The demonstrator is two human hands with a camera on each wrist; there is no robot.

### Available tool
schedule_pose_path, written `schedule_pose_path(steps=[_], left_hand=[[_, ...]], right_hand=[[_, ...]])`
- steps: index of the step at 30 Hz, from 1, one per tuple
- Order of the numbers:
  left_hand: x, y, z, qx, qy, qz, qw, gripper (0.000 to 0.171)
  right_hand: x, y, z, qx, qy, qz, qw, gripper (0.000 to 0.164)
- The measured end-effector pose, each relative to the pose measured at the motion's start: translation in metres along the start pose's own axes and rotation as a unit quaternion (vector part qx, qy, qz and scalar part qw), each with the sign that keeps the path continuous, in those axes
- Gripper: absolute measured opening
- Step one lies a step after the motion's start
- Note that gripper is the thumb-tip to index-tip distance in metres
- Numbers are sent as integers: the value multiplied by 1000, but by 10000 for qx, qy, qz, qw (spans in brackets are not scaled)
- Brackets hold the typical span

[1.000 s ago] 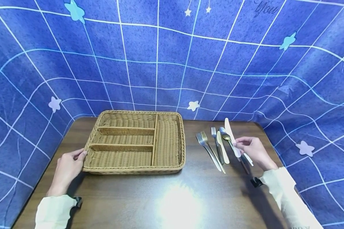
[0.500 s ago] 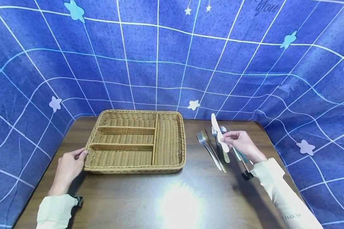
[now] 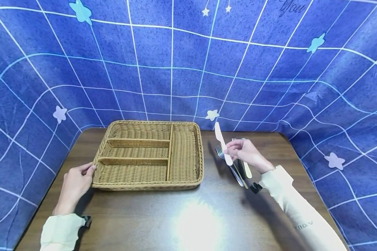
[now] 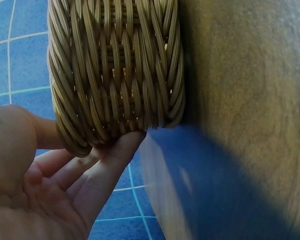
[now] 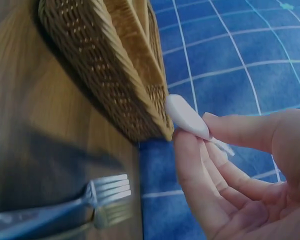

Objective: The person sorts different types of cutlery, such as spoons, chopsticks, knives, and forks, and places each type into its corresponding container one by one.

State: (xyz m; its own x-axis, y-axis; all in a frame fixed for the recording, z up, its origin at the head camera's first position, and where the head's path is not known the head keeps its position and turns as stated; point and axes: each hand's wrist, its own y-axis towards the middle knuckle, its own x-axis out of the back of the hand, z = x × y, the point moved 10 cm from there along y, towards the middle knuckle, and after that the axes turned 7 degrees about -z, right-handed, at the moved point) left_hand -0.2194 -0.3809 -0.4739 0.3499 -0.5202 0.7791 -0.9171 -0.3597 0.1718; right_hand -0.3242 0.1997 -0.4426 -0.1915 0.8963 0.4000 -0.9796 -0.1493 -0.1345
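Note:
A woven wicker basket with several compartments lies on the left part of the table. My left hand grips its near left corner; in the left wrist view the thumb is over the rim and the fingers reach against the woven side. Between thumb and fingers my right hand pinches a white table knife, held above the forks with its blade pointing away. Below it lies a silver fork, with a gold fork beside it in the right wrist view. My hand partly hides other cutlery.
A cream-handled piece of cutlery lies under my right hand. The brown wooden table carries a bright glare spot in front. A blue cloth with white lines and stars stands behind and at both sides.
My right hand has lifted the white knife off the cutlery pile and carried it left, towards the basket. The left hand and basket have stayed in place.

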Motion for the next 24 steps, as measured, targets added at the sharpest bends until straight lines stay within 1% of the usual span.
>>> schedule_pose_path(steps=[8, 13, 17, 24], left_hand=[[-1, 0, 1, -75, 51, -20, 10000, 44], [-2, 0, 4, 30, 61, 11, 10000, 46], [-4, 1, 2, 51, 38, 32, 10000, 47], [-3, 0, 1, 39, 35, 31, 10000, 48]], right_hand=[[-33, 6, 11, -26, 489, 324, 9983, 30], [-56, 11, 18, -17, 751, 533, 9958, 26], [-72, 16, 22, 29, 898, 672, 9937, 24], [-94, 21, 31, 94, 744, 754, 9943, 20]])
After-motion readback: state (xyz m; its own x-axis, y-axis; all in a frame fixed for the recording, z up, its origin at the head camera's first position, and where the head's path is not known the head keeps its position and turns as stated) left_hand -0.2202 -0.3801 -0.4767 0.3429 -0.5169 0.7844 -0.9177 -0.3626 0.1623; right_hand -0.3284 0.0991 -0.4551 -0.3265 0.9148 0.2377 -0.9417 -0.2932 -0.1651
